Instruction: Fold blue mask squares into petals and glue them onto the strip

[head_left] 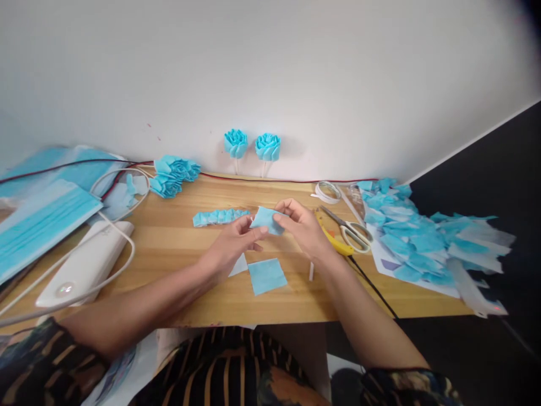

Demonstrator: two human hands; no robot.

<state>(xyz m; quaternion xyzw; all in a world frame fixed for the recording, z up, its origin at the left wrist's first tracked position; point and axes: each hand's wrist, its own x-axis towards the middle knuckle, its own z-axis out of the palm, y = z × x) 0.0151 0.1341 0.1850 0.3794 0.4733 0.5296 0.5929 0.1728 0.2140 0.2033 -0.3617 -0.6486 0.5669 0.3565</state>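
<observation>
Nearest me on the desk (169,243) I see a loose blue square (267,276). Beyond it, the left hand (236,238) and right hand (302,221) together pinch one blue piece (265,217) between them, while farther off a row of blue folds (217,217) runs sideways, nearer the left, its right end just past that hand.

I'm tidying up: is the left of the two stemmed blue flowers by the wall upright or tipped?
Upright: its blue bloom is on top, with the pale stem running down below.
</observation>
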